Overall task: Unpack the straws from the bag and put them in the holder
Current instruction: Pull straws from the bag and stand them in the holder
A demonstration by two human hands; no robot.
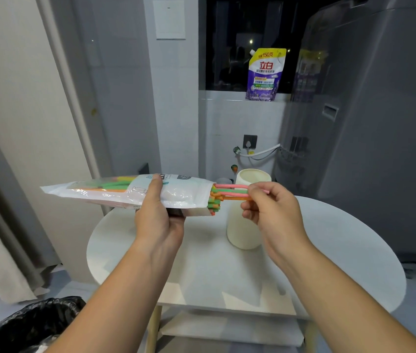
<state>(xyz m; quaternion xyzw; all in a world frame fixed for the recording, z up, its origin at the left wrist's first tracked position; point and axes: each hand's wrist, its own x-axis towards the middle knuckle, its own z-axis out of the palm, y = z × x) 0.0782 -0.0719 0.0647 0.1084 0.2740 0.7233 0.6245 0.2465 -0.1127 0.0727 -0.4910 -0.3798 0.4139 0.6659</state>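
Near left, low: a bin (36, 324) lined with black film, off the table. Above it and right, the bag (115, 191) lies roughly level in the air over the left edge of the table (342, 250), sealed end pointing left, open mouth pointing right. The left hand (158, 222) grasps it round the middle, thumb across the top face and fingers under. Green, orange and pink straws (229, 192) show through the clear window and crowd out of the mouth; most of the bundle sits inside. A few pink and orange ones reach further right, pinched between thumb and fingers of the right hand (273, 212). Just behind and below that hand the holder (240, 233) – a cream cup – stands upright on the table, partly hidden; I see no straws rising out of it. Far right, a grey washing machine (380, 123). My read on handling: the straws look light, thin and bendy, likely to kink if squeezed hard and to slide against the glossy film – best taken near the projecting ends, several together, with a soft pinch. The bag is limp film, so mid-body support seems right, loose enough that the bundle can slip free.
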